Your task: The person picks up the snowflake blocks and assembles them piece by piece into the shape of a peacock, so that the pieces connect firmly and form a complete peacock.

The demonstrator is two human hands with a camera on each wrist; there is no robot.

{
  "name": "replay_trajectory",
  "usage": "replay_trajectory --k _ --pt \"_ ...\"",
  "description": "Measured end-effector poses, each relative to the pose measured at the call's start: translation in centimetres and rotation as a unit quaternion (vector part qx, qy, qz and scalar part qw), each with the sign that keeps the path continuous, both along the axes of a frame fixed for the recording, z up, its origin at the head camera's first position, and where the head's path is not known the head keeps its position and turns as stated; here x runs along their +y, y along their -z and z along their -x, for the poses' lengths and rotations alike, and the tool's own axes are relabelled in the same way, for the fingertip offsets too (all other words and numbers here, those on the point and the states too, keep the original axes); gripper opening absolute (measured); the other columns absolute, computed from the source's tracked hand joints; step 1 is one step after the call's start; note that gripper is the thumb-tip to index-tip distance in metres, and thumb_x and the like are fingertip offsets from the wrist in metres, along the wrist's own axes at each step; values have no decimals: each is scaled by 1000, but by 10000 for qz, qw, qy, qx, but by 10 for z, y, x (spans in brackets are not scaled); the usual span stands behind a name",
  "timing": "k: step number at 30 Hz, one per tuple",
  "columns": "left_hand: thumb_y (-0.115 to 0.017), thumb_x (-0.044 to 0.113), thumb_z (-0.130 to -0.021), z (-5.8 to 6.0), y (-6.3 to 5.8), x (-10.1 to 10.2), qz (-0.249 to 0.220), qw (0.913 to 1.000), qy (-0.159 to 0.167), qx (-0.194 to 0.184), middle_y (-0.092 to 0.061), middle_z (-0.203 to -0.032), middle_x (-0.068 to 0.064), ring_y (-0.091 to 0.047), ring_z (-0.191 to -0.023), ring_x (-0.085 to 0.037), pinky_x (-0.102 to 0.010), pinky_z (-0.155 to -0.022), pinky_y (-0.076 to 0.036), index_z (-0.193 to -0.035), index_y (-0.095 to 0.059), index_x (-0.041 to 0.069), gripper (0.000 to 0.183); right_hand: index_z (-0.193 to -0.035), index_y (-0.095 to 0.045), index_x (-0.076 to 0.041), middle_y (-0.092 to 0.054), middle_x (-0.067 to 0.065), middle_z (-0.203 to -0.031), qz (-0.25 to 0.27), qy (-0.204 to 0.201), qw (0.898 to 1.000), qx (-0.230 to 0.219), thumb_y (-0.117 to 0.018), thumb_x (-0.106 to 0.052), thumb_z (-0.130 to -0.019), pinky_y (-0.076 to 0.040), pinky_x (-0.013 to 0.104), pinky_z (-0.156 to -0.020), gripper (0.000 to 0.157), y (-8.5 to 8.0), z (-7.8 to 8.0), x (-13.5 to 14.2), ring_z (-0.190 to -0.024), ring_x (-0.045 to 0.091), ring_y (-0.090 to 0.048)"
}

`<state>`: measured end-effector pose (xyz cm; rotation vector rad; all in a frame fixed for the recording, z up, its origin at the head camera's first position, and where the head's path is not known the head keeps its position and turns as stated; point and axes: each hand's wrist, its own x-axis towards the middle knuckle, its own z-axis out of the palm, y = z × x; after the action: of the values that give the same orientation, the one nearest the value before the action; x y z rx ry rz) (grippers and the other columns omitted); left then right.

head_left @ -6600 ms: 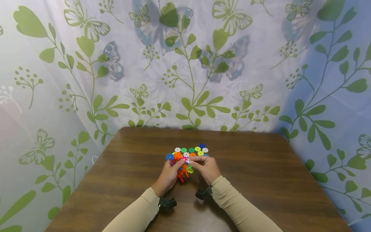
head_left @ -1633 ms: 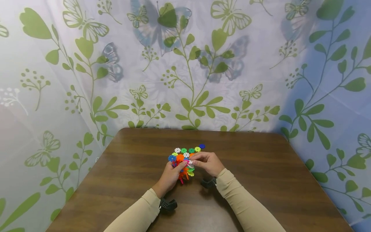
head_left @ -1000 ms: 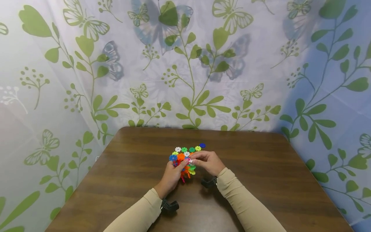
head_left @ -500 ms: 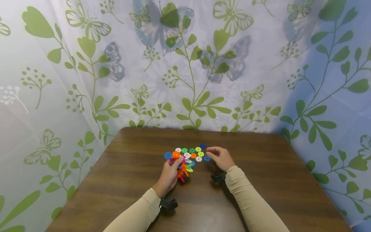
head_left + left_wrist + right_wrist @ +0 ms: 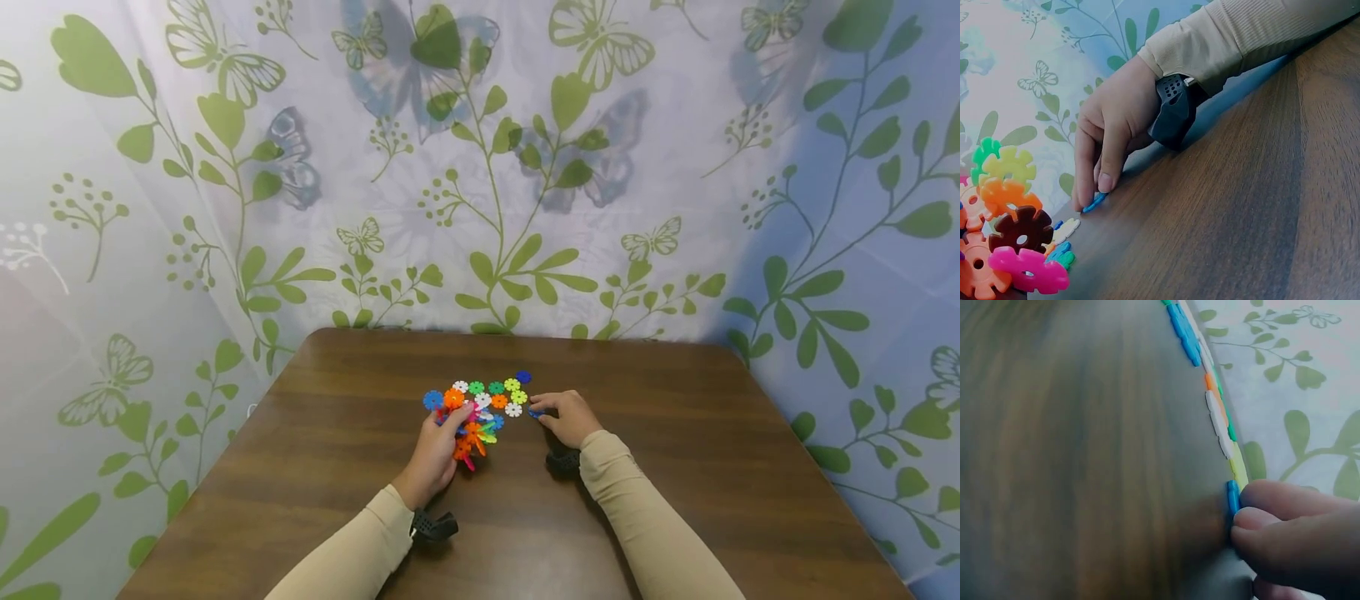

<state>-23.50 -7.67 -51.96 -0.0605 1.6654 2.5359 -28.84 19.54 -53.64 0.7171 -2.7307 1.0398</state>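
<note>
My left hand [image 5: 429,457] holds a cluster of interlocking flower-shaped plastic discs [image 5: 468,433] in many colours, its thumb across the near side. An orange disc [image 5: 1010,195], a brown disc [image 5: 1022,230] and a pink disc [image 5: 1030,270] of that cluster stick out in the left wrist view. To the right, my right hand [image 5: 570,417] pinches a loose blue disc [image 5: 1233,499] between thumb and fingers at the tabletop. The disc stands slightly tilted, partly hidden by the fingertips in the head view.
Several loose discs lie flat behind and between the hands, among them a white one [image 5: 513,410], an orange one [image 5: 499,402], a yellow one [image 5: 519,397] and a dark blue one [image 5: 523,377]. The brown wooden table [image 5: 675,400] ends at a butterfly-print curtain [image 5: 480,167].
My right hand has left the cluster, where it pinched a white disc, and moved right to the blue disc. A white disc near the dark blue one is gone. My left hand keeps its hold.
</note>
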Motion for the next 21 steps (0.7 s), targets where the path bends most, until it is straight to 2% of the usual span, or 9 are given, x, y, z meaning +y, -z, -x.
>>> replay_trajectory --k 4,11,17,21 --pt "-84 42 -92 -2 2 -1 74 10000 46 2 -67 -126 -18 -67 -114 -30 -38 -97 -55 -141 -48 -4 76 -102 -84 -7 -76 5 -120 146 161 9997 -56 -82 1 -90 -44 59 -107 15 -2 -4 -1 -119 38 -64" --pt "-72 28 -104 -2 3 0 273 9996 36 1 -68 -125 -17 -68 -111 -29 -36 -96 -56 -138 -51 -2 50 -96 -83 -12 -72 -1 -108 367 190 9988 -250 -86 0 -87 -54 50 -95 15 -4 -6 2 -105 30 -67" --pt "-76 33 -100 -1 3 1 366 9993 35 28 -69 -122 -16 -68 -108 -26 -35 -95 -56 -139 -51 -4 60 -93 -83 -13 -70 -5 -103 563 262 9978 -215 -90 -2 -83 -56 41 -83 17 -6 -4 5 -89 18 -65" --pt "-78 35 -99 0 1 2 393 9992 46 -3 -68 -122 -16 -68 -107 -25 -34 -95 -56 -139 -51 -5 63 -98 -83 -9 -72 -2 -107 847 189 9954 -401 -90 -4 -84 -58 41 -84 16 -9 -3 5 -93 21 -69"
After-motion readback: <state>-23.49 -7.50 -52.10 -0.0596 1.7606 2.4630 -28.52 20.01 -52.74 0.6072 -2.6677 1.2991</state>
